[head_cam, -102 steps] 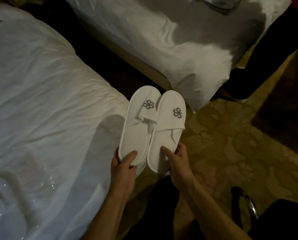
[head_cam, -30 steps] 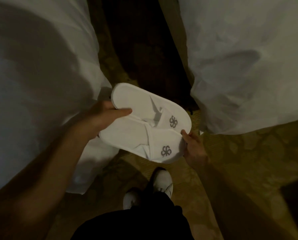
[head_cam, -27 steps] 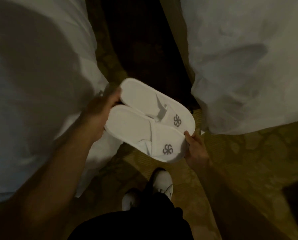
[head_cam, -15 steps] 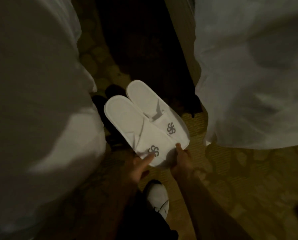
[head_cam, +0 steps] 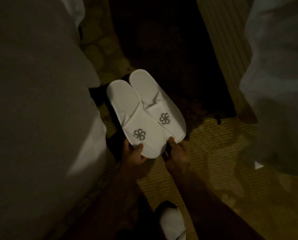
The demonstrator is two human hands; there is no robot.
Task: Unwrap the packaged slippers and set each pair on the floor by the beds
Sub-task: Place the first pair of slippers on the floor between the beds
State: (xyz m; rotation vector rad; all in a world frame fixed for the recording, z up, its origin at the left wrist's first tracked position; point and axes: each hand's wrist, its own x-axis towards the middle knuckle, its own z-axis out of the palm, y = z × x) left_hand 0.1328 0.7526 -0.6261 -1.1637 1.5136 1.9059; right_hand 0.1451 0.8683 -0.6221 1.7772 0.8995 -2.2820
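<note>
A pair of white slippers (head_cam: 144, 111), each with a grey swirl logo on its toe band, lies side by side low over the carpet in the gap between two beds, toes toward me. My left hand (head_cam: 133, 154) pinches the toe end of the left slipper, thumb on top. My right hand (head_cam: 176, 153) holds the toe edge of the right slipper with the thumb on its rim. Whether the soles touch the floor I cannot tell.
The left bed's white cover (head_cam: 40, 110) fills the left side. The right bed's white cover (head_cam: 280, 84) hangs over a wooden base (head_cam: 231, 63). Patterned carpet (head_cam: 214, 161) runs between them, dark farther in. My white shoe (head_cam: 172, 224) is at the bottom.
The slippers were turned so the toes face me and brought down into the gap between the beds. My left hand shifted from the heel end to the toe end.
</note>
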